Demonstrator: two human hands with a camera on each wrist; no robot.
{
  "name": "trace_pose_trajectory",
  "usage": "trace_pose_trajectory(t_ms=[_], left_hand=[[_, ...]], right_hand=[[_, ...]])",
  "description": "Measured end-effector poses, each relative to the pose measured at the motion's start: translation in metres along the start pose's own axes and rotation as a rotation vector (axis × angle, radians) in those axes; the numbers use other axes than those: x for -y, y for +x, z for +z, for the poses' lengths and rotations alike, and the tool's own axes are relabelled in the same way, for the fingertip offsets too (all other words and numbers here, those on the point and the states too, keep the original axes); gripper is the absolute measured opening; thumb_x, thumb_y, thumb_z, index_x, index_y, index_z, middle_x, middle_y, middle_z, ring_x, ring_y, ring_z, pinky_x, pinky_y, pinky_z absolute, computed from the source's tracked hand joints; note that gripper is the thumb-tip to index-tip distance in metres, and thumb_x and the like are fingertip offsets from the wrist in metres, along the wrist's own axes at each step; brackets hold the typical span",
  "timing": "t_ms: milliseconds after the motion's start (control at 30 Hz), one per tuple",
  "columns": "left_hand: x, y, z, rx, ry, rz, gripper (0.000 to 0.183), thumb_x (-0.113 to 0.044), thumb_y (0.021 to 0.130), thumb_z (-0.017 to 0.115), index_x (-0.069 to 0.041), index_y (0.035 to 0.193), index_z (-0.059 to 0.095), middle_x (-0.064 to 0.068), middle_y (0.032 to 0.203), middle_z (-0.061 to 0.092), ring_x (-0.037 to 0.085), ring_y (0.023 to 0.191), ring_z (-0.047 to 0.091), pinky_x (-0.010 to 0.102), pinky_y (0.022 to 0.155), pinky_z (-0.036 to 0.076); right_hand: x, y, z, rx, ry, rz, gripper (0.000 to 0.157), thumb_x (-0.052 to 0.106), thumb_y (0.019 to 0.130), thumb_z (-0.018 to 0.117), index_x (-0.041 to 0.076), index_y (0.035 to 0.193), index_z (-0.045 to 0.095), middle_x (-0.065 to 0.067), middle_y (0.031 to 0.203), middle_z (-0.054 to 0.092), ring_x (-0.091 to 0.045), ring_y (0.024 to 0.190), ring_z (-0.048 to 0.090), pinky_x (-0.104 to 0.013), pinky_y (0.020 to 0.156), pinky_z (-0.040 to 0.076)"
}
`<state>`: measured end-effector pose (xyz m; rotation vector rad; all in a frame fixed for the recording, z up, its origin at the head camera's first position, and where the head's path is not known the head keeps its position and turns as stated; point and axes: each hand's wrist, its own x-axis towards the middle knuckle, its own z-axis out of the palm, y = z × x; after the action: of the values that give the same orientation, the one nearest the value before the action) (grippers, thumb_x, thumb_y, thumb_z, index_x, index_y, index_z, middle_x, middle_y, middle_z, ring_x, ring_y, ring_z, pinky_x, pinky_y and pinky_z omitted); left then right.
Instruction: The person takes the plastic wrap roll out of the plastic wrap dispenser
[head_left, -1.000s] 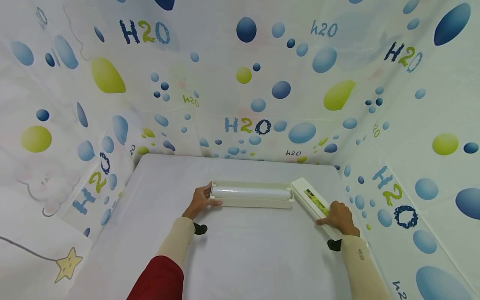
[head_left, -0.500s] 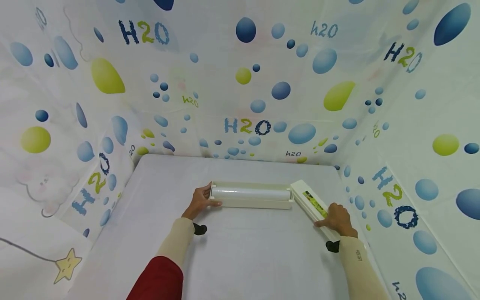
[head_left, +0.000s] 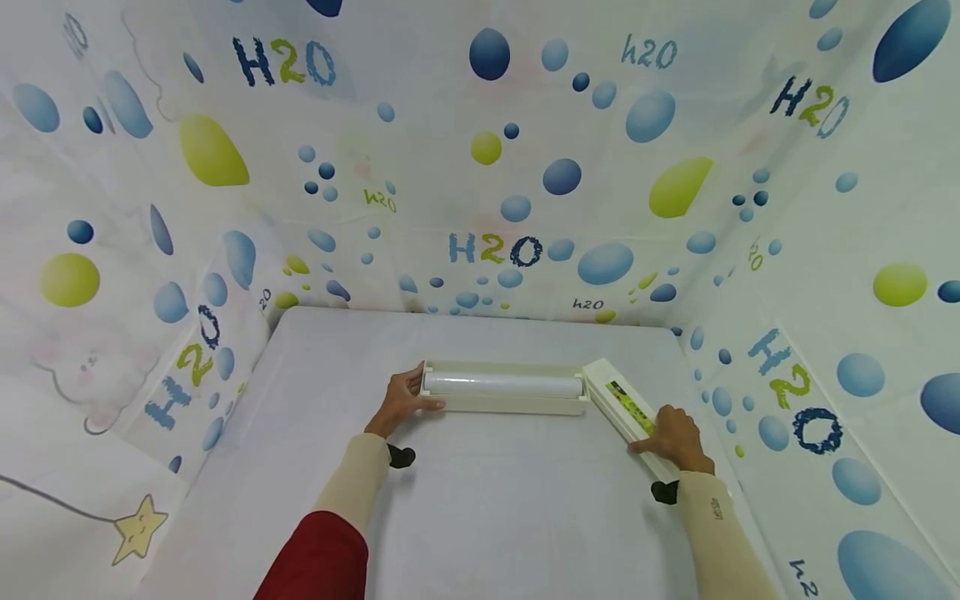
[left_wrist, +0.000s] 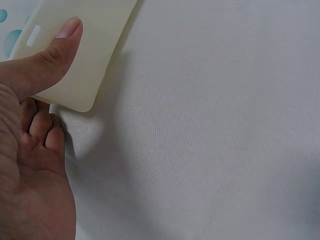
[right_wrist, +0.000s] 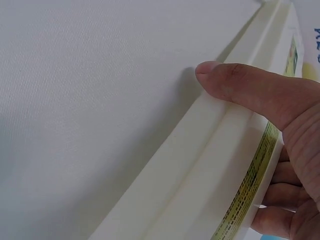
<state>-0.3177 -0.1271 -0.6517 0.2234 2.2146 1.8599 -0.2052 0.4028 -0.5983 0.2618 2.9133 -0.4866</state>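
Note:
A cream plastic-wrap dispenser box (head_left: 517, 407) lies lengthwise near the back of the table, with a shiny roll of plastic wrap (head_left: 502, 384) inside. My left hand (head_left: 400, 402) grips its left end; the left wrist view shows the thumb across the front wall (left_wrist: 87, 75) and the fingers curled behind. At the right end, a long cream lid (head_left: 603, 380) with a yellow-green label (head_left: 628, 403) slants away, its far end right at the box's corner. My right hand (head_left: 678, 439) holds this lid, thumb over the near edge and fingers round the far side in the right wrist view.
A white cloth-like cover (head_left: 510, 517) lies over the table. Curtains printed with drops and H2O lettering (head_left: 495, 250) rise at the back and both sides. The right curtain (head_left: 787, 483) stands close beside my right forearm.
My right hand and the lid have shifted very slightly to the left. My left hand and the dispenser box stay in place, while the head view has tilted a little.

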Motion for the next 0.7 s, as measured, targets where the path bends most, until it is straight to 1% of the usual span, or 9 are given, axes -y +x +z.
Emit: trace_pose_trajectory(t_ms=[233,433,700], left_hand=[[0.001,-0.002,0.001,0.009,-0.025,-0.003,0.106,0.002,0.084,0.091,0.004,0.169,0.027,0.026,0.172,0.039,0.044,0.159,0.043,0.050,0.131,0.037],[-0.001,-0.002,0.000,0.014,-0.016,0.003,0.107,0.001,0.084,0.091,0.005,0.169,0.026,0.026,0.173,0.037,0.045,0.160,0.041,0.051,0.133,0.036],[-0.004,-0.001,-0.002,0.016,-0.020,-0.017,0.107,0.001,0.084,0.091,0.004,0.169,0.025,0.025,0.174,0.036,0.043,0.161,0.040,0.050,0.133,0.035]], right_hand=[[-0.004,-0.001,0.009,-0.013,0.012,-0.006,0.074,0.041,0.068,0.103,-0.011,0.100,0.061,-0.012,0.077,0.060,-0.024,0.069,0.055,-0.029,0.057,0.043],[-0.002,-0.003,0.014,-0.035,0.014,-0.012,0.072,0.042,0.067,0.103,-0.009,0.096,0.061,-0.013,0.076,0.061,-0.024,0.067,0.056,-0.030,0.056,0.045],[0.003,-0.004,0.013,-0.038,0.006,-0.007,0.076,0.042,0.068,0.103,-0.013,0.100,0.063,-0.015,0.077,0.063,-0.025,0.068,0.056,-0.031,0.057,0.046]])
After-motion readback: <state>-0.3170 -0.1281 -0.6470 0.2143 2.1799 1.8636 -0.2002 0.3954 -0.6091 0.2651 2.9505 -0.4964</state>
